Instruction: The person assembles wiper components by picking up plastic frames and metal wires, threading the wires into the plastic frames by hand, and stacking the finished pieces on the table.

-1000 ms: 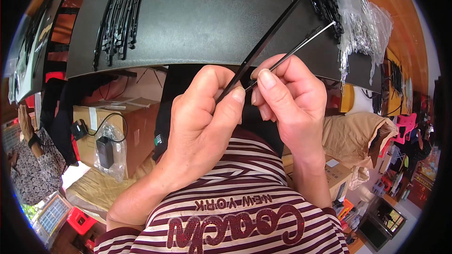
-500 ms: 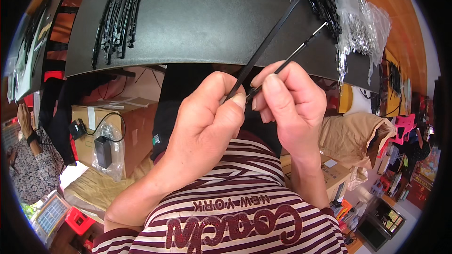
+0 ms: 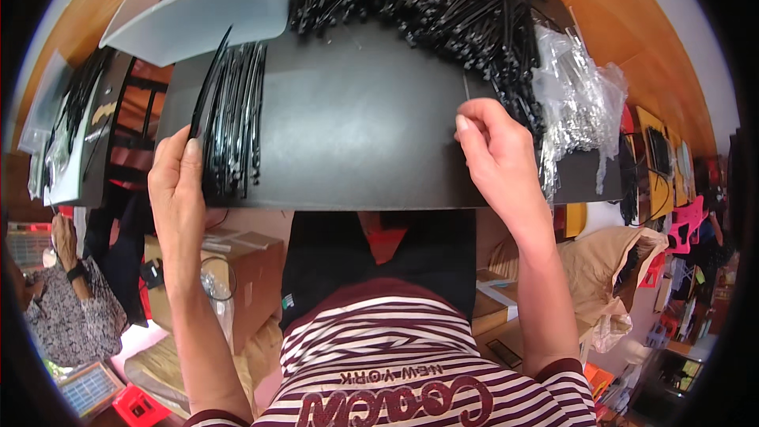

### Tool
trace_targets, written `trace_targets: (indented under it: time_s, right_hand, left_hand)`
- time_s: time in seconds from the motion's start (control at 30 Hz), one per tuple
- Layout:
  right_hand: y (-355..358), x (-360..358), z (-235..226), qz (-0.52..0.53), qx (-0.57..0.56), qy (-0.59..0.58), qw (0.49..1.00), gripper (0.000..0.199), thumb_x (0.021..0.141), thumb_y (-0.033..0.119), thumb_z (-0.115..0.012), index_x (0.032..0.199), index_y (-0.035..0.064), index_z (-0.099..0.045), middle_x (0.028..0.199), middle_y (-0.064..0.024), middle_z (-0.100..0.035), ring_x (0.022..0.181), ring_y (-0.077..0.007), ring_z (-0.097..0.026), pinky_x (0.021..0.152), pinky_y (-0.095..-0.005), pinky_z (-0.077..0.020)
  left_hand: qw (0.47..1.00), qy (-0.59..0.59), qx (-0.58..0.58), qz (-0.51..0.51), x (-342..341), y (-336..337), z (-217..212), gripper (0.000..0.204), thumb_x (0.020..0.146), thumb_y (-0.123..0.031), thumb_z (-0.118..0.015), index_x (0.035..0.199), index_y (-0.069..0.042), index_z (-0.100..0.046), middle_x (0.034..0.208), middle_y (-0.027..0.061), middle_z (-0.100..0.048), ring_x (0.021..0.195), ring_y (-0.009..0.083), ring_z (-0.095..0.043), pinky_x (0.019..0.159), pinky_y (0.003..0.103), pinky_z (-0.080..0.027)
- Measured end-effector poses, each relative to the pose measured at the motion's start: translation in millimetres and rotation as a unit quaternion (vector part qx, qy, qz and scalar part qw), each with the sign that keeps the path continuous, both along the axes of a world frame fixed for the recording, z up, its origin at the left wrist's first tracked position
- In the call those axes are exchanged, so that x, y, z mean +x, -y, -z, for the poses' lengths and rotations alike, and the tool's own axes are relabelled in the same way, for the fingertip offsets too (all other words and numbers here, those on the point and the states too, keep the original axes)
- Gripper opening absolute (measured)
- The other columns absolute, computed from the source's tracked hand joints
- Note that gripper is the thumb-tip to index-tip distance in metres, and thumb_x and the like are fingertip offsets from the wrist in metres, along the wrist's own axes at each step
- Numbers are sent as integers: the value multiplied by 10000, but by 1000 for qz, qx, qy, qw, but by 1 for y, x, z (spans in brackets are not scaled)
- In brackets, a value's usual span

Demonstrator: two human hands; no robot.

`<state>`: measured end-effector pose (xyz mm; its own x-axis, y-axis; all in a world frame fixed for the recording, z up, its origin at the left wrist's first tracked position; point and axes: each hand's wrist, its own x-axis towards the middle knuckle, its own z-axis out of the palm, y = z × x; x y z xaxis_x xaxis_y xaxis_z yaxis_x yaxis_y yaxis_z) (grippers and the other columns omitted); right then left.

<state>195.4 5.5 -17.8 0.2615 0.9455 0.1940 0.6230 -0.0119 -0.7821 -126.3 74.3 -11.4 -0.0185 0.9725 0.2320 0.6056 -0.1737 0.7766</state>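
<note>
My left hand (image 3: 179,170) is closed on the lower end of a long, thin black strip (image 3: 212,79), which stands tilted beside a row of similar black strips (image 3: 237,119) at the left of the table. My right hand (image 3: 496,138) is above the right part of the table, thumb and fingers pinched together. A thin pale wire (image 3: 466,85) shows just beyond its fingertips; whether they grip it I cannot tell. Behind it lies a large heap of black strips (image 3: 443,8) with small shiny ends.
A clear plastic bag of thin silver pieces (image 3: 577,103) lies at the table's right. A translucent bin (image 3: 198,20) with black strips stands at the back left. Below the dark table (image 3: 356,134) is a cardboard box (image 3: 253,285). Another person's hand (image 3: 65,241) shows far left.
My hands have moved apart. The left carried its black strip to the row on the left; the right moved up over the table, its hook-tipped black rod no longer visible there. The view has shifted.
</note>
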Motion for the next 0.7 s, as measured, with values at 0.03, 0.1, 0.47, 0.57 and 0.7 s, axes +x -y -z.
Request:
trace_targets:
  time_s: [0.03, 0.1, 0.47, 0.57, 0.7]
  right_hand:
    - [-9, 4, -1, 15, 14, 40, 999, 159, 865, 112, -545, 904, -42, -558, 791, -211, -610, 741, -354, -609, 682, -388, -465]
    - [-28, 8, -5, 16, 16, 61, 998, 167, 868, 108, -532, 935, -44, -553, 858, -228, -612, 790, -384, -606, 720, -412, -464]
    - [-115, 19, -29, -22, 36, 420, 907, 176, 756, -3, -509, 924, -9, -563, 893, -229, -559, 767, -370, -629, 646, -454, -522]
    - [-113, 20, -26, -46, 38, 437, 897, 151, 757, -5, -508, 892, -25, -571, 884, -231, -568, 759, -365, -633, 639, -437, -534]
    - [-93, 19, -23, -66, 59, 418, 904, 135, 745, -6, -517, 869, -28, -563, 848, -213, -557, 726, -354, -630, 622, -442, -534]
  left_hand:
    - [1000, 6, 4, 6, -7, -8, 7, 264, 920, -101, -491, 1104, 78, -552, 914, 72, -555, 837, 138, -512, 785, 237, -394]
    - [992, -109, 51, 21, -21, -21, 21, 252, 900, -86, -490, 1081, 75, -559, 957, 126, -551, 889, 219, -538, 829, 289, -408]
    - [995, -92, -26, 22, 7, -6, 3, 350, 883, -162, -521, 1173, 34, -519, 1126, 164, -553, 1033, 275, -523, 893, 349, -399]
    - [997, -57, -39, 43, 3, -3, 5, 346, 882, -156, -523, 1167, 40, -517, 1112, 161, -555, 1043, 270, -519, 897, 346, -396]
    - [996, -56, 10, 65, 1, -1, 7, 311, 872, -126, -533, 1143, 28, -527, 1159, 133, -524, 1054, 239, -501, 879, 319, -396]
